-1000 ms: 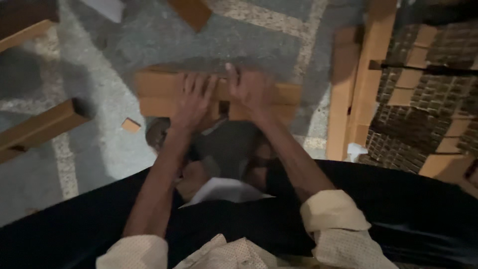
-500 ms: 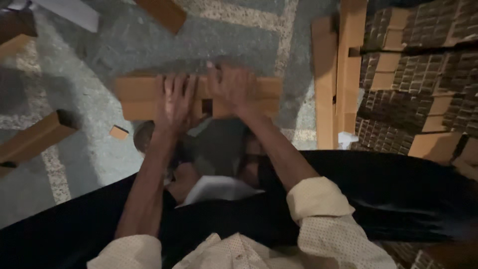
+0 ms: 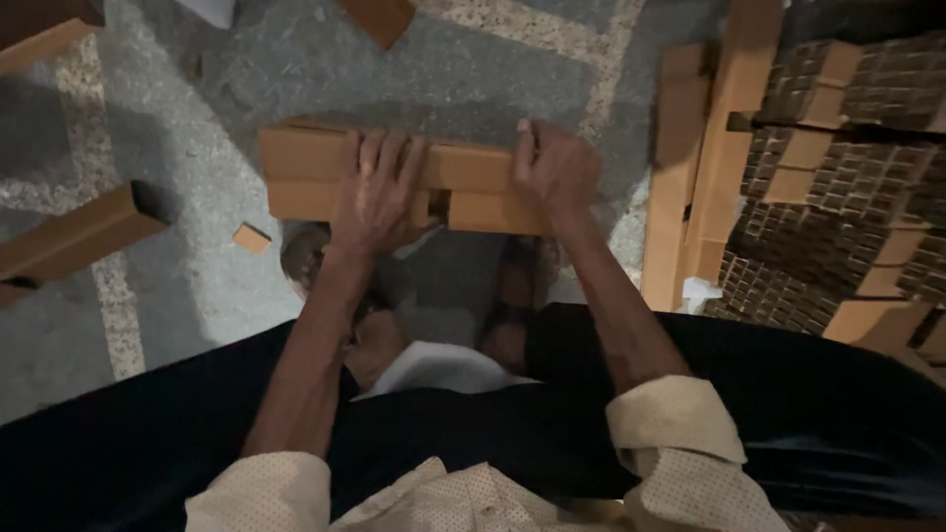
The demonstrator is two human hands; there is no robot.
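Head view shows us pressing on a long brown cardboard box (image 3: 404, 182) that sits on the grey speckled stone floor (image 3: 473, 69), just past our knees. Our left hand (image 3: 379, 192) lies flat on its middle, fingers spread. Our right hand (image 3: 557, 163) curls its fingers over the right end. We should push evenly with both hands, so the flaps, maybe half folded, close straight. Stacks of brown cardboard boxes (image 3: 838, 187) stand close by on our right.
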